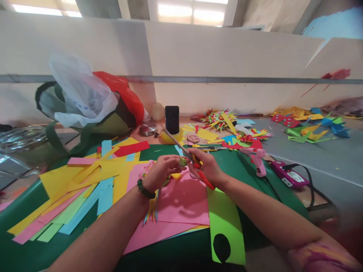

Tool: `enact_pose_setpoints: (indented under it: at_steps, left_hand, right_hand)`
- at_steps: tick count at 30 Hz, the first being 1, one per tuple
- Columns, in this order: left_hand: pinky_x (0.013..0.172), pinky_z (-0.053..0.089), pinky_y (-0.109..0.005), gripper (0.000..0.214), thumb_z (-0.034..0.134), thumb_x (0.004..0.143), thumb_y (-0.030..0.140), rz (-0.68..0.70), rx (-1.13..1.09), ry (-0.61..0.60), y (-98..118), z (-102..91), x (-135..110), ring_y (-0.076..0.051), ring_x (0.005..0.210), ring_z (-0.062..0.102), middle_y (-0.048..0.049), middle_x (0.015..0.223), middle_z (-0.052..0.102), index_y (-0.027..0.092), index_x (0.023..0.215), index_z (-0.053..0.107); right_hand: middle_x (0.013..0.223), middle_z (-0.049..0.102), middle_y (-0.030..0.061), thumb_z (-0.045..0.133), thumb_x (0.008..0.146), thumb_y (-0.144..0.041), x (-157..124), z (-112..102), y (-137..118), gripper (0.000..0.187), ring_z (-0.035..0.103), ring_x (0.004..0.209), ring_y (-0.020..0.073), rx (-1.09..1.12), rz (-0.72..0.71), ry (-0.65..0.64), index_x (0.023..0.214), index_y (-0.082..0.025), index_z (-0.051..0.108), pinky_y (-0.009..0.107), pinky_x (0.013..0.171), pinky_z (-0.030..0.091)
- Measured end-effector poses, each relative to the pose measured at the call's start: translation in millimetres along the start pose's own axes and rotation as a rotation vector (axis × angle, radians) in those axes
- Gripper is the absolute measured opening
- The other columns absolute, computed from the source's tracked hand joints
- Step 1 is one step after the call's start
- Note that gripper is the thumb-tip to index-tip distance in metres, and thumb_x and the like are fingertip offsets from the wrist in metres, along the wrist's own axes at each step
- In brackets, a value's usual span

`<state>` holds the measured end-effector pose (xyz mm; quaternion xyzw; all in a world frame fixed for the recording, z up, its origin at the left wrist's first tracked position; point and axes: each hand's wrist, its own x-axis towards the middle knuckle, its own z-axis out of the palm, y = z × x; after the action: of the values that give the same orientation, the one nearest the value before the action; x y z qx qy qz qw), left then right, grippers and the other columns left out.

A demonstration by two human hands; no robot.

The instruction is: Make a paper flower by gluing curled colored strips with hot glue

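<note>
My right hand is closed round red-handled scissors, whose long blades point up and to the left. My left hand, with a dark bead bracelet on the wrist, pinches a small green paper piece right at the blades. Both hands hover over a pink paper sheet on a green mat. A bright green sheet with a leaf-shaped hole lies below my right wrist.
Yellow, pink and blue paper strips spread left. A pink glue gun and purple power strip sit right. A phone stands on a yellow tape roll. Bags lie at back left, cut paper shapes at back right.
</note>
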<state>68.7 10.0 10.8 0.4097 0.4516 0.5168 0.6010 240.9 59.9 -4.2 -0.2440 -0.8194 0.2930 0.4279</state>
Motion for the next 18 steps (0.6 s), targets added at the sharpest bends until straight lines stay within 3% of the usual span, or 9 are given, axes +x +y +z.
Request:
enact_pose_setpoints:
  at_steps: [8, 13, 18]
  left_hand:
    - [0.069, 0.051, -0.026, 0.025, 0.087, 0.06, 0.031, -0.004, 0.069, 0.065, -1.2, 2.8, 0.0, -0.016, 0.067, 0.068, -0.0054, 0.069, 0.073, 0.013, 0.074, 0.075]
    - [0.07, 0.051, -0.026, 0.034, 0.088, 0.058, 0.035, 0.011, 0.055, 0.075, 0.9, 3.3, -2.5, -0.018, 0.073, 0.071, -0.0074, 0.077, 0.076, 0.014, 0.082, 0.077]
    - [0.069, 0.052, -0.024, 0.035, 0.089, 0.058, 0.036, 0.014, 0.064, 0.081, 1.1, 6.2, -4.5, -0.016, 0.072, 0.072, -0.0063, 0.076, 0.075, 0.013, 0.081, 0.076]
  right_hand:
    - [0.083, 0.065, 0.0005, 0.057, 0.076, -0.019, -0.8, 0.1, 1.5, 0.034, 0.053, 0.062, 0.0109, -0.015, -0.072, -0.014, 0.109, -0.02, 0.064, 0.023, 0.059, 0.044]
    - [0.074, 0.062, -0.0016, 0.066, 0.078, -0.036, 6.6, -7.2, -0.8, 0.031, 0.055, 0.063, 0.0116, 0.121, 0.131, 0.138, 0.104, -0.019, 0.061, 0.025, 0.062, 0.047]
    - [0.066, 0.061, -0.0037, 0.082, 0.058, -0.044, 15.0, -9.8, -2.5, 0.055, 0.057, 0.058, 0.0131, 0.342, 0.396, 0.038, 0.102, -0.019, 0.059, 0.026, 0.055, 0.047]
